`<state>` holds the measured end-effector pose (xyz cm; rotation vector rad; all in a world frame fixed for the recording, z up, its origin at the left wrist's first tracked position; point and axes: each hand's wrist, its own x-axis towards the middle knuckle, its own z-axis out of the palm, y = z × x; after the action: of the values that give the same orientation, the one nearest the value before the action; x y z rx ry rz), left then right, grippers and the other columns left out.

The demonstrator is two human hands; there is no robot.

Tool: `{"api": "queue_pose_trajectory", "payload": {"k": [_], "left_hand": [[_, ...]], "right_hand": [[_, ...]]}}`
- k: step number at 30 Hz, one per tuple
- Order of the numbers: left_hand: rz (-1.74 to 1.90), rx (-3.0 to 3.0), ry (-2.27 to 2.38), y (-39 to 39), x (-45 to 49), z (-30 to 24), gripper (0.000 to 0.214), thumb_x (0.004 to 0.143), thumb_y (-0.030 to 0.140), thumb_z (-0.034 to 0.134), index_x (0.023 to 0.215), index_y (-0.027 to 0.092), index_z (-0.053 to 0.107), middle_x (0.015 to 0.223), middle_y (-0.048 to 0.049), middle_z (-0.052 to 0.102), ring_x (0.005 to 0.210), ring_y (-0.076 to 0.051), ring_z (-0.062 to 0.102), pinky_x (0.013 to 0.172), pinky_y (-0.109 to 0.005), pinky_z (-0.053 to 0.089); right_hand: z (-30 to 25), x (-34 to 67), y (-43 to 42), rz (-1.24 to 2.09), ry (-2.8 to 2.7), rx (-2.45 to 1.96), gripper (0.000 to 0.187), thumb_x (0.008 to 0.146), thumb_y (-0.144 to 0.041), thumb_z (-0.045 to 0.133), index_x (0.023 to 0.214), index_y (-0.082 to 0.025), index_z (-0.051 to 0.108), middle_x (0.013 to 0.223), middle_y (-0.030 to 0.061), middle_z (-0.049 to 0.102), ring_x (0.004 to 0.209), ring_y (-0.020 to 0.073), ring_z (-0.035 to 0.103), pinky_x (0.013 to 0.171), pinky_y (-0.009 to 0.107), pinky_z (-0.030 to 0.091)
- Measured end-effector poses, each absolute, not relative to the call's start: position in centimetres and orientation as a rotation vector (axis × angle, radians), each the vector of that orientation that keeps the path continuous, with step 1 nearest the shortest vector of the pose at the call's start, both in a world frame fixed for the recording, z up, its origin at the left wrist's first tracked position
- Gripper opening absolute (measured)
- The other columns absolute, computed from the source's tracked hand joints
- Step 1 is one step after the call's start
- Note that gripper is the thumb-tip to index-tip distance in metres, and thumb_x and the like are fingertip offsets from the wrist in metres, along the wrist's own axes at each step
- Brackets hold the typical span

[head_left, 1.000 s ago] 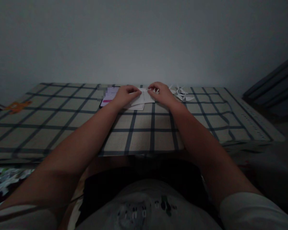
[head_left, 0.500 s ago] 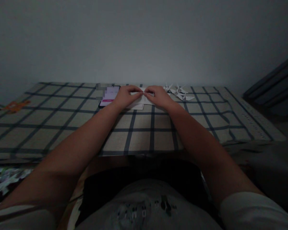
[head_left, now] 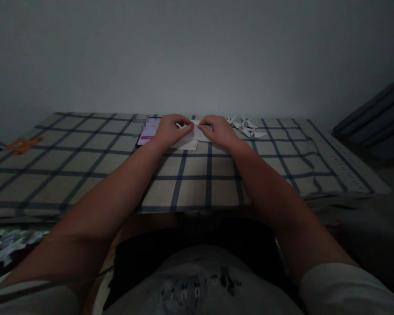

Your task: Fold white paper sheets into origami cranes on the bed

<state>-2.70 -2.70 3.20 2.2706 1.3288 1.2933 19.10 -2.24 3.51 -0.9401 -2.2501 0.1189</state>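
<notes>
A white sheet of paper [head_left: 201,134] is pinched between both of my hands above the far side of the table. My left hand [head_left: 174,130] grips its left part with thumb and forefinger. On the other side, my right hand [head_left: 216,130] pinches it in the same way, the fingertips a small gap apart. Printed paper [head_left: 188,145] lies beneath, partly hidden by my left hand. Beside that hand rests a phone [head_left: 150,130] with its screen lit. Several folded paper cranes [head_left: 248,126] sit just right of my right hand.
A blue-and-beige checked cloth [head_left: 190,190] covers the table, which stands against a grey wall [head_left: 197,57]. An orange object [head_left: 24,145] lies at the far left. Scraps of paper [head_left: 9,247] show below the table's left front edge.
My fingertips have drawn slightly apart along the paper; before, they nearly met at its middle. The phone and the paper cranes have stayed in place.
</notes>
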Motion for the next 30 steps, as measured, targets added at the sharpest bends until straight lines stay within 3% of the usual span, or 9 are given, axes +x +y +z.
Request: {"api": "queue_pose_trajectory", "payload": {"k": [15,22,26,30], "left_hand": [[1.326,2.143,1.462,-1.7,-4.1,3.3,0.028,0.077,0.038,0.071,0.091,0.016,0.082,0.089,-0.0080,0.078,0.085,-0.021,0.069,0.087,-0.032,0.052],[1.565,1.860,1.447,-0.4,-4.9,3.1,0.025,0.078,0.035,0.070,0.092,0.016,0.078,0.086,-0.0067,0.077,0.079,-0.017,0.067,0.080,-0.029,0.054],[1.440,1.739,1.305,-0.8,-4.3,3.1,0.033,0.081,0.045,0.067,0.094,0.016,0.077,0.090,-0.0079,0.077,0.071,-0.014,0.063,0.069,-0.027,0.053],[1.142,1.777,1.138,-2.3,-3.0,2.9,0.046,0.081,0.059,0.067,0.094,0.016,0.078,0.091,-0.0099,0.078,0.069,-0.015,0.064,0.068,-0.029,0.053]], "right_hand": [[3.8,20.2,-1.7,0.206,-2.130,-1.023,0.020,0.097,-0.032,0.058,0.093,-0.018,0.072,0.100,0.0107,0.074,0.096,0.0248,0.062,0.092,0.039,0.046],[3.9,20.5,-0.6,0.377,-1.812,-1.017,0.020,0.093,-0.038,0.060,0.088,-0.019,0.067,0.091,0.0064,0.071,0.090,0.0214,0.062,0.089,0.038,0.050],[3.4,20.0,0.1,0.595,-1.656,-0.994,0.020,0.090,-0.039,0.062,0.088,-0.020,0.066,0.086,0.0038,0.069,0.084,0.0188,0.063,0.079,0.034,0.052],[2.9,19.4,0.3,0.708,-1.561,-0.990,0.020,0.089,-0.039,0.063,0.090,-0.019,0.065,0.088,0.0041,0.069,0.085,0.0181,0.065,0.077,0.033,0.053]]}}
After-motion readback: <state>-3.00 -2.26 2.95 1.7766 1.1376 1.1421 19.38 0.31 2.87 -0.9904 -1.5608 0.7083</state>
